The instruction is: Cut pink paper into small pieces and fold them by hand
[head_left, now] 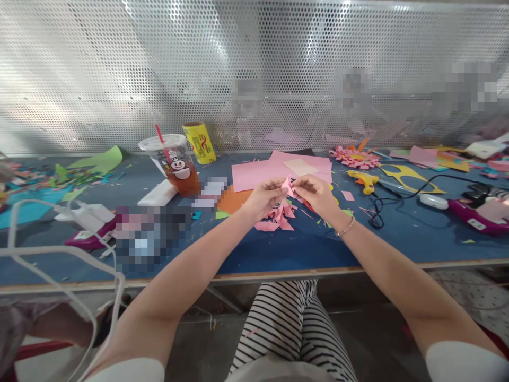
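Between my two hands, above the blue table, is a small folded piece of pink paper (288,185). The fingers of my left hand (265,199) pinch it from the left. My right hand (314,195), with a bracelet at the wrist, pinches its right side. Just below lies a pile of folded pink pieces (281,215). Pink sheets (254,174) lie behind my hands, with a cream piece (301,166) on top. An orange sheet (234,200) is partly hidden by my left hand.
A drink cup (181,170) with a red straw and a yellow roll (201,143) stand at the left. A yellow glue gun (363,181) with a black cord, a pink paper flower (353,157) and a purple tool (477,216) lie right. A perforated metal panel (286,69) rises behind.
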Motion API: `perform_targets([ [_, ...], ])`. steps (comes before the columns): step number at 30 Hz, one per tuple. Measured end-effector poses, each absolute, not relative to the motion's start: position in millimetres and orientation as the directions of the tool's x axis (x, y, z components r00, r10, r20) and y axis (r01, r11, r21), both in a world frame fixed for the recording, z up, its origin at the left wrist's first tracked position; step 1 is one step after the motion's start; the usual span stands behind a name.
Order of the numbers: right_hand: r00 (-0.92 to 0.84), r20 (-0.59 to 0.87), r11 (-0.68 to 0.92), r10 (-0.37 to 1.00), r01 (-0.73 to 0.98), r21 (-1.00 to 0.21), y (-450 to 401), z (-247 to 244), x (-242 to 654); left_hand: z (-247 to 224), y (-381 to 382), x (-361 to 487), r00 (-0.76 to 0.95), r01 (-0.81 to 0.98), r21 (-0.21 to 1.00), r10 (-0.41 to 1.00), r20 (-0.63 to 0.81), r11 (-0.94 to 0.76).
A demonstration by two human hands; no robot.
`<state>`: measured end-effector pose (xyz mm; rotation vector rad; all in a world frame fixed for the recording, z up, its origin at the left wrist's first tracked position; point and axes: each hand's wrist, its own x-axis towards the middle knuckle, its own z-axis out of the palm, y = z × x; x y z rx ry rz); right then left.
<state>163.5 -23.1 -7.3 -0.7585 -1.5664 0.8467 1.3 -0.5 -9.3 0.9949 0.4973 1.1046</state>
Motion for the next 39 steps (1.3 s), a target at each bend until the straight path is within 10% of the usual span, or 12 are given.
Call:
perform_targets([
  [39, -0.112, 0.555, 0.563, 0.824, 0.264, -0.783, -17, -14, 160, -11, -6, 6, 0.256, -0.257, 0.944, 0.927, 0.274, -0.208],
])
